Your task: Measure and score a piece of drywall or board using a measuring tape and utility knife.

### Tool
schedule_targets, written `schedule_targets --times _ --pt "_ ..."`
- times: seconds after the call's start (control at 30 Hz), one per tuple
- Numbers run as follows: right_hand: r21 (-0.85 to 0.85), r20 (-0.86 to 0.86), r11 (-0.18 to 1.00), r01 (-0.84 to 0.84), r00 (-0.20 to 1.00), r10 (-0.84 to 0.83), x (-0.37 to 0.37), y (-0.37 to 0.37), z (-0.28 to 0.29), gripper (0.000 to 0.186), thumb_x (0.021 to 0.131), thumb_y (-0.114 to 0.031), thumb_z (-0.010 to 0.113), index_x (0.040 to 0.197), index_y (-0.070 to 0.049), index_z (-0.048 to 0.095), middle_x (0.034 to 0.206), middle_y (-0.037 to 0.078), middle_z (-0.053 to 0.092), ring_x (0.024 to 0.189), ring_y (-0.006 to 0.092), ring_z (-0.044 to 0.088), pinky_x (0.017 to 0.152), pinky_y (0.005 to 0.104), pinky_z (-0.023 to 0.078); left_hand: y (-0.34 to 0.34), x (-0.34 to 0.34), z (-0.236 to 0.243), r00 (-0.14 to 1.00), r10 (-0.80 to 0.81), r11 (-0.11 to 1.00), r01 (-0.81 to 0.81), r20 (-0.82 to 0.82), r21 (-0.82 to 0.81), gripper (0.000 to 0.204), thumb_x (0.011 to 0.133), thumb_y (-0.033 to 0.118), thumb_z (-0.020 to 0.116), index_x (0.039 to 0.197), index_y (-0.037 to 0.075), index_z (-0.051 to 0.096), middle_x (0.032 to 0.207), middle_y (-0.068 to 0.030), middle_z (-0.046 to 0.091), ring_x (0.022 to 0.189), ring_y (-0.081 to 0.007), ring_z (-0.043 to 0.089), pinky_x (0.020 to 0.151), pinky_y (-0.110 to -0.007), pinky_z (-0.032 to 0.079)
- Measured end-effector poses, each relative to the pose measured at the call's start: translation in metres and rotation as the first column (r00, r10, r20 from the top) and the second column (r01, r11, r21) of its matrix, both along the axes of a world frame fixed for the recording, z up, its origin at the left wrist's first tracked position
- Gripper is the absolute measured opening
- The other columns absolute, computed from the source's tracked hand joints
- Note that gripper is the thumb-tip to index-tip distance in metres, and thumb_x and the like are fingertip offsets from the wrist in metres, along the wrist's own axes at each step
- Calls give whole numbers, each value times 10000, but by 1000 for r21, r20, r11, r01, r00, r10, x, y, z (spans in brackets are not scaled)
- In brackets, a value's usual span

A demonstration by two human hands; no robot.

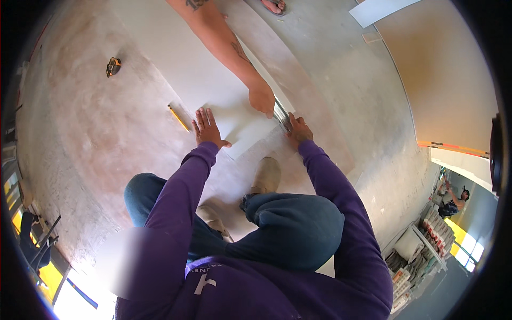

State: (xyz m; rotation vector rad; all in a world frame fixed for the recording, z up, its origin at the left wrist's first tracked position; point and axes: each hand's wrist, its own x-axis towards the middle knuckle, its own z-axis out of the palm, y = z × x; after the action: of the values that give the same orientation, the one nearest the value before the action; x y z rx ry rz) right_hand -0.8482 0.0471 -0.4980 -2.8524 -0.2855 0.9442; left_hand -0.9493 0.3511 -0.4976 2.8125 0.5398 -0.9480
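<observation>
My left hand (208, 128) lies flat with fingers spread on a white board (176, 58) that rests on the floor. My right hand (298, 130) grips the near end of a shiny metal straightedge (281, 114) lying across the board. Another person's hand (261, 98), on a bare tattooed forearm reaching in from the top, holds the same straightedge just above mine. A yellow pencil (178, 118) lies on the board's edge, left of my left hand. I am crouching, with my knees and a tan boot (265, 176) below my hands.
A yellow-and-black tape measure (113, 66) sits on the concrete floor at upper left. A sandalled foot (274, 5) stands at the top edge. A tan wall panel (448, 80) rises on the right. Shelves with stacked bags (426, 234) and another person (453, 200) are at lower right.
</observation>
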Motion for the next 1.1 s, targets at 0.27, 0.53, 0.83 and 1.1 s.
schedule_targets --times 0.27,0.53,0.83,1.1 --pt "-27 -15 999 -17 1000 17 -2 4 5 829 790 -224 724 1482 -226 266 1269 134 481 1161 335 537 947 428 480 -2 -2 0 1000 -5 1000 6 -19 16 1463 533 649 809 1496 16 -93 1565 -239 -74 1453 -375 -95 1158 -544 29" --pt "-29 -26 999 -16 1000 16 3 7 9 821 803 -226 714 1483 -228 254 1254 146 482 1136 349 555 941 435 482 -1 0 2 1000 -3 999 4 -28 32 1454 538 653 804 1497 17 -84 1570 -227 -59 1457 -361 -85 1159 -547 26" --pt "3 5 1000 -26 1000 26 1 0 0 806 790 -237 710 1468 -218 275 1244 168 483 1110 364 562 916 443 489 -3 1 5 999 -15 998 17 -32 53 1458 535 692 780 1498 19 -83 1575 -212 -38 1460 -355 -62 1158 -552 42" --pt "-12 33 1000 -17 999 17 2 -1 -2 782 792 -225 712 1454 -242 295 1221 153 500 1089 349 576 869 449 507 -2 0 4 1000 -9 999 9 -4 51 1471 520 686 790 1499 21 -84 1575 -215 -28 1462 -351 -54 1155 -561 44"
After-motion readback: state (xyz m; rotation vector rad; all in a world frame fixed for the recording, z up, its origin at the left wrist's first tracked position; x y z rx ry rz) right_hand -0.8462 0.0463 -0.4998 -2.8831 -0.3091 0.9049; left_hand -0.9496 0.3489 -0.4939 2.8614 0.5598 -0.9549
